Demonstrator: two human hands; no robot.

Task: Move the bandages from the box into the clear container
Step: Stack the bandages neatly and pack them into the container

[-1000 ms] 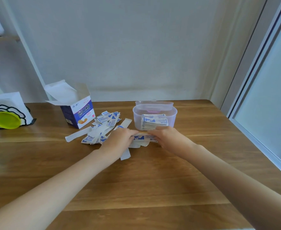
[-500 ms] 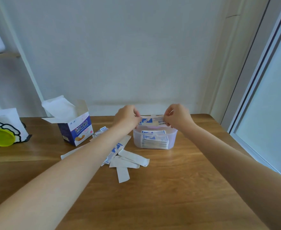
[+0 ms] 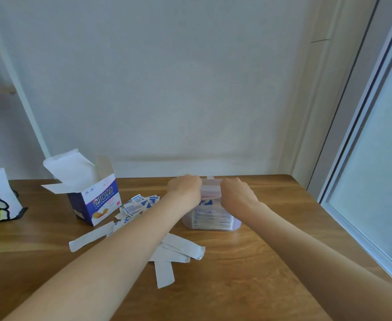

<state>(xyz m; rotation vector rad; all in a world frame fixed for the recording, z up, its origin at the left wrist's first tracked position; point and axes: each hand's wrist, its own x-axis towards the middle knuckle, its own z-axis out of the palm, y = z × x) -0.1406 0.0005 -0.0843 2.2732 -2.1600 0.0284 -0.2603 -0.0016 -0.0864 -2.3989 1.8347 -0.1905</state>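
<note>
Down go both hands, left hand (image 3: pixel 185 188) and right hand (image 3: pixel 235 195) gripping bandages (image 3: pixel 210 193) into the clear container (image 3: pixel 235 224) mid-frame.

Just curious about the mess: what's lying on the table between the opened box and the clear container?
In the head view, a heap of small blue-and-white bandages lies between the box and the clear container, partly hidden by the person's left forearm.

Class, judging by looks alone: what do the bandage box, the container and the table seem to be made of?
Bandage box: printed cardboard, with creased open flaps. Clear container: translucent plastic, probably, since stacked bandages show through its wall. Table: wood or wood-look laminate, with visible grain.
</note>
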